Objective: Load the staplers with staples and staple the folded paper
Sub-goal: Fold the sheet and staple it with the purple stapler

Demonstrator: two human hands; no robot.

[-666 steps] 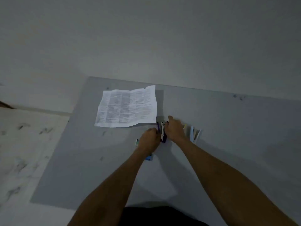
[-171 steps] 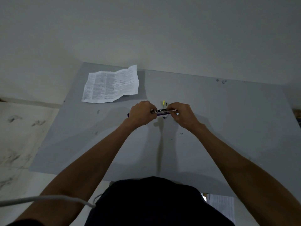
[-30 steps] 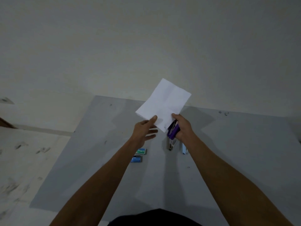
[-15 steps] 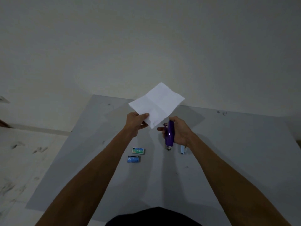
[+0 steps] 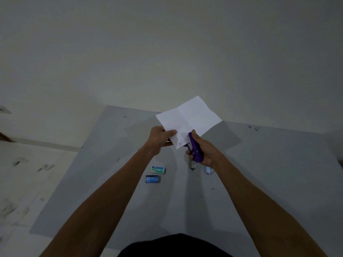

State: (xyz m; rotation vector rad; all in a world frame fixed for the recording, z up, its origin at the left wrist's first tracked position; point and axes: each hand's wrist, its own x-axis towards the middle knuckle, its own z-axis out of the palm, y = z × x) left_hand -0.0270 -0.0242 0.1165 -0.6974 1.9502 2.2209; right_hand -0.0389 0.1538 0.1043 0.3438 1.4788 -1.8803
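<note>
I hold the folded white paper (image 5: 189, 118) up above the grey table (image 5: 111, 164). My left hand (image 5: 160, 140) pinches its lower left edge. My right hand (image 5: 201, 149) grips a purple stapler (image 5: 194, 150), whose jaw sits over the paper's lower corner. Two small dark marks show on the paper near that corner. Under my right hand, two more staplers lie on the table: a dark and white one (image 5: 193, 165) and a light blue one (image 5: 209, 170), both partly hidden.
Two small staple boxes lie on the table below my left wrist: a green and white one (image 5: 158, 169) and a blue one (image 5: 153, 179). A pale wall rises behind the table. The marked floor lies to the left.
My right hand brought the purple stapler up and left onto the paper's lower corner. The left hand and the paper shifted slightly right.
</note>
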